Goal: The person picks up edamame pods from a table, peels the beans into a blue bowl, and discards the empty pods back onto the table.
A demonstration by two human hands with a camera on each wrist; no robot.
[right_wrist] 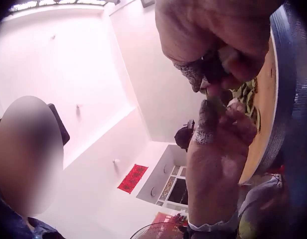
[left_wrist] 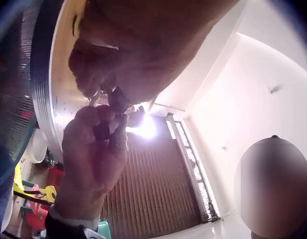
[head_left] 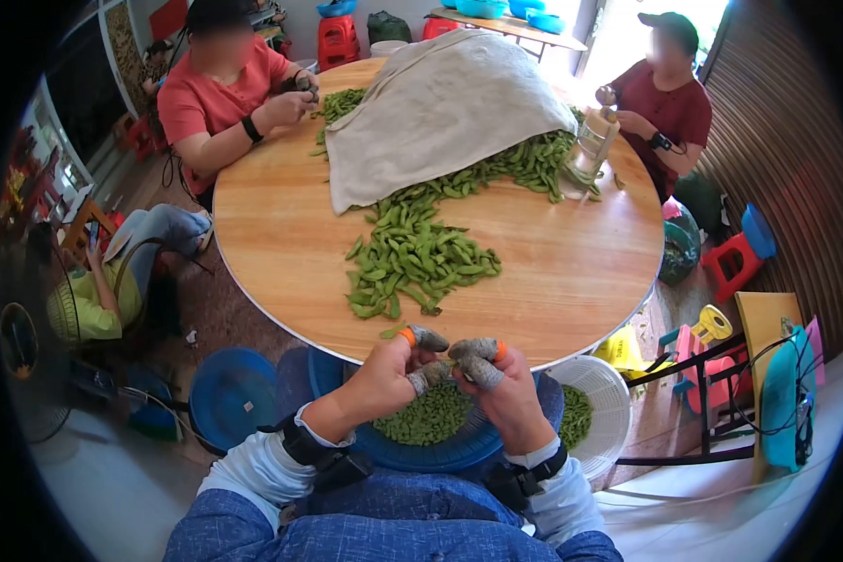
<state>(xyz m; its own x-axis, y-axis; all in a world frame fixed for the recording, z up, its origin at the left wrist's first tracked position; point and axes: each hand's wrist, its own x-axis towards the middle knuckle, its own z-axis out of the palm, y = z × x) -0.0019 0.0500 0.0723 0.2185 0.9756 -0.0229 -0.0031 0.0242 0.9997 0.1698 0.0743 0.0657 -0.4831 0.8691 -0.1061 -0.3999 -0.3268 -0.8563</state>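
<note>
Both hands meet above a blue basin (head_left: 375, 451) at the table's near edge, with wrapped fingertips. A green pod (right_wrist: 216, 103) is pinched between them in the right wrist view. The left hand (head_left: 389, 375) curls its fingers and thumb at the pod's one end; the right hand (head_left: 506, 389) grips at the other. In the left wrist view the two hands, the left (left_wrist: 138, 55) and the right (left_wrist: 94, 154), nearly hide what they hold. Shelled green beans (head_left: 426, 417) lie in the basin below. A heap of pods (head_left: 417, 262) lies on the table beyond the hands.
The round table (head_left: 281, 253) bears a grey cloth (head_left: 440, 112) over more pods and a clear bottle (head_left: 592, 145). Two people in red sit across it. A white basket (head_left: 613, 403) stands at the right, a blue tub (head_left: 234, 398) at the left, red stools (head_left: 735, 267) further right.
</note>
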